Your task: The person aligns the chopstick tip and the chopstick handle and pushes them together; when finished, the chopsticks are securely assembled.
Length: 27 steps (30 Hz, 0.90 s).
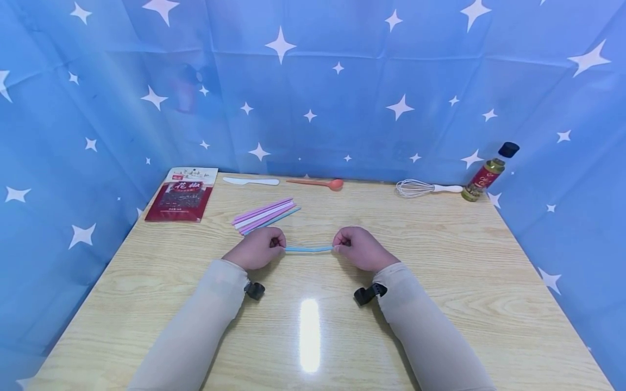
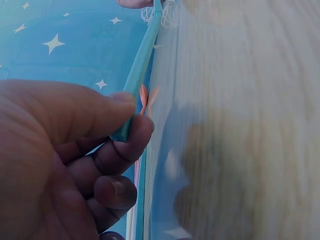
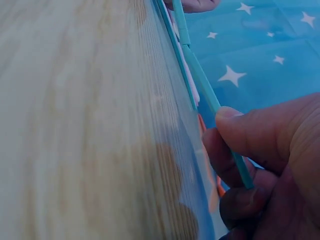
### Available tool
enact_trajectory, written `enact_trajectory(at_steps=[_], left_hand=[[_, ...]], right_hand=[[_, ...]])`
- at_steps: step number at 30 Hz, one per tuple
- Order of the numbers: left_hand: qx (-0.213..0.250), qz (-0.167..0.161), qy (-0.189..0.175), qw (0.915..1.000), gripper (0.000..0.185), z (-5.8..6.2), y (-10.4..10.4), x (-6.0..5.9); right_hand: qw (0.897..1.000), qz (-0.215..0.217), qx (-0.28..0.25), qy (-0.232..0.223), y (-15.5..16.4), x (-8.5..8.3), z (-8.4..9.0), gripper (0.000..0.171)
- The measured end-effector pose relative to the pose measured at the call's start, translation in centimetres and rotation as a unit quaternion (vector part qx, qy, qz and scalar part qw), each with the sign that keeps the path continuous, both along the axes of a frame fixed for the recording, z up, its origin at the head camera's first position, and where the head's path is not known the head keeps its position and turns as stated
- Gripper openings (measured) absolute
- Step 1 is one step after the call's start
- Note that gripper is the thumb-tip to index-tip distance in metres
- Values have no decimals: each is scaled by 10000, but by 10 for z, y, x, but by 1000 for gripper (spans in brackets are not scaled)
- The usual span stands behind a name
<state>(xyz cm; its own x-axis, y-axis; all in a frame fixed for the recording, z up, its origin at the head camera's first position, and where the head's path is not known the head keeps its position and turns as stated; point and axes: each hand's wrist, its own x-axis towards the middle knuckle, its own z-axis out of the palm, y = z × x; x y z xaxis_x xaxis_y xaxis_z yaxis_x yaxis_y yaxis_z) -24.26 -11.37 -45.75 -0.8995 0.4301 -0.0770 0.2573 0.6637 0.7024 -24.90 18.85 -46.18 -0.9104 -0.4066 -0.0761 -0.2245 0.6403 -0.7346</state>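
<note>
A light blue drinking straw (image 1: 309,250) stretches crosswise between both hands, low over the table. My left hand (image 1: 259,247) pinches its left end between thumb and forefinger; in the left wrist view the straw's tip (image 2: 121,133) pokes out just past the fingers. My right hand (image 1: 362,248) pinches the other end, thumb on top, and a short length of straw (image 3: 243,172) shows below its forefinger. A slight bend at a joint (image 3: 185,46) appears in the right wrist view. Just beyond the left hand lies a bunch of pink, white and blue straws (image 1: 264,214).
Along the back edge lie a red spice packet (image 1: 181,195), a white knife (image 1: 251,181), an orange spoon (image 1: 335,185) and a whisk (image 1: 414,188). A bottle with a black cap (image 1: 483,179) stands at the back right corner. Behind the wooden table (image 1: 464,282) hangs a starry blue curtain (image 1: 342,125).
</note>
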Motion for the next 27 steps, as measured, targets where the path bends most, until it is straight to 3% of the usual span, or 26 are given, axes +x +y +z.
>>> enact_trajectory(at_steps=[12,20,27], left_hand=[[102,-10,7,9999,7,-1,0,-1],[427,309,40,9986,7,-3,-3,-3],[662,500,75,9965,7,-1,-3,-5]], right_hand=[[10000,-84,-45,-21,1,0,1,10],[9990,-414,-177,-17,0,0,1,7],[9982,-356,-486,-65,0,-1,0,12]])
